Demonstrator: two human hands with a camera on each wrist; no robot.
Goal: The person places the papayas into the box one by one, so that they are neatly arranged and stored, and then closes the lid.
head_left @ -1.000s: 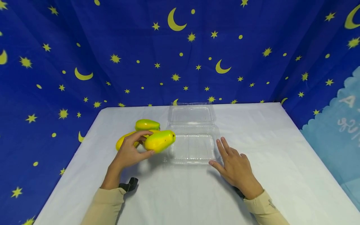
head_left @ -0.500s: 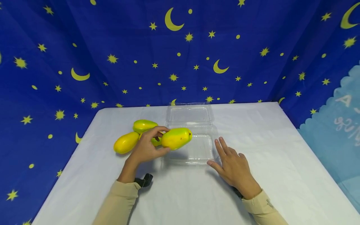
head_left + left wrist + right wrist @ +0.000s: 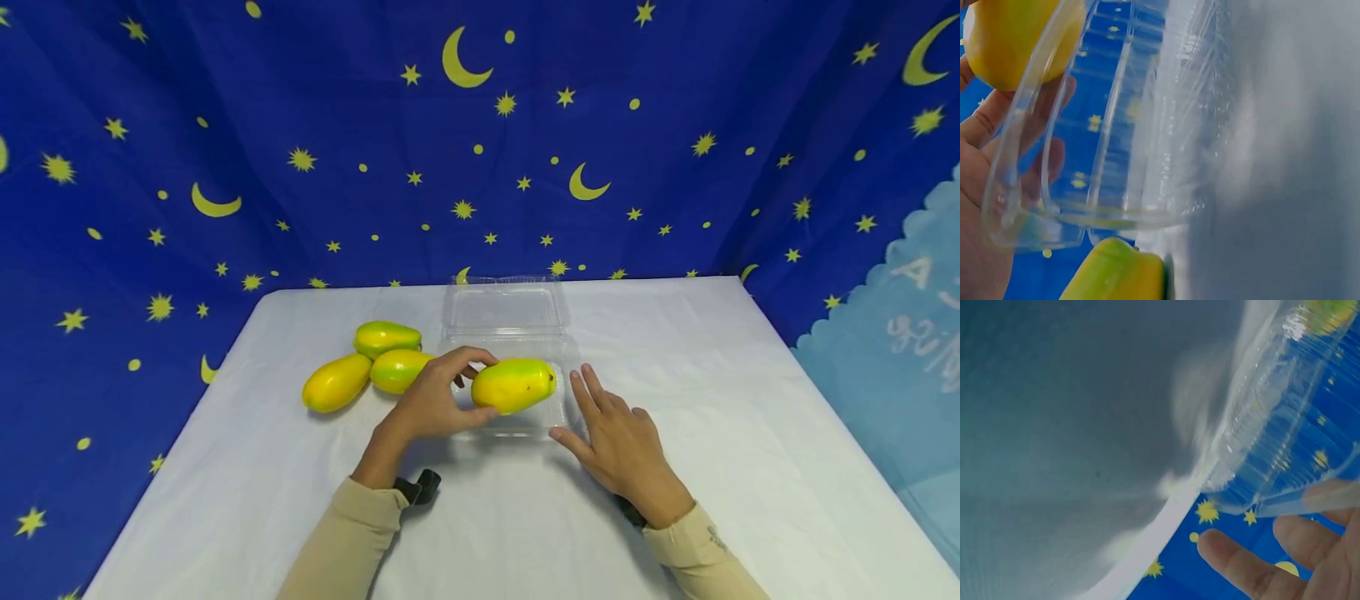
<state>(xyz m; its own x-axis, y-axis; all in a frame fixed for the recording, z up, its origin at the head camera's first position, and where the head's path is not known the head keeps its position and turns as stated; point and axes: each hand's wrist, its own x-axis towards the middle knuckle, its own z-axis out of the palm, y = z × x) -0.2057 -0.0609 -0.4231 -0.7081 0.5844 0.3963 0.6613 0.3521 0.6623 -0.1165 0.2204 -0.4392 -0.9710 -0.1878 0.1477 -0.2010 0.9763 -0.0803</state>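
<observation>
My left hand holds a yellow-green papaya between thumb and fingers, over the base of an open clear plastic clamshell box. The left wrist view shows the held papaya past the box's see-through wall. My right hand is at the box's right side, fingers extended and holding nothing. In the right wrist view its fingers are right by the box's edge. Part of the base is hidden behind the left hand and the papaya.
Three more papayas lie grouped left of the box: a yellow papaya, a greener papaya behind, and a papaya beside the left hand. The box's lid lies back near the white table's far edge, before a blue star-patterned curtain.
The left hand has carried the papaya rightward from beside the other papayas to over the box's base. The right hand has stayed nearly still.
</observation>
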